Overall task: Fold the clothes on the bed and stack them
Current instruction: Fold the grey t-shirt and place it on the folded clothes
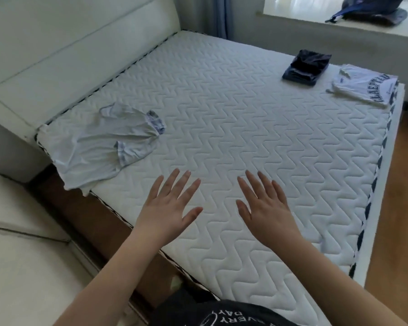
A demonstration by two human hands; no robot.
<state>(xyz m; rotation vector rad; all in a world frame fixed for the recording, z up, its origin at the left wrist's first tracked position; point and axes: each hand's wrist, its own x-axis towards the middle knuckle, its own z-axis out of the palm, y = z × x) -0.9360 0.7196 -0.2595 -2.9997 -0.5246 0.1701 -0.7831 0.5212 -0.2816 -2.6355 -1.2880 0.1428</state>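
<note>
Here, the left hand (169,208) and right hand (264,209) are held flat with fingers spread, empty, over the mattress (222,118) at lower centre. An unfolded pale shirt (104,144) is seen at the left of the frame. A folded dark garment (306,67) and folded white shirt (363,87) are placed side by side at upper right.
</note>
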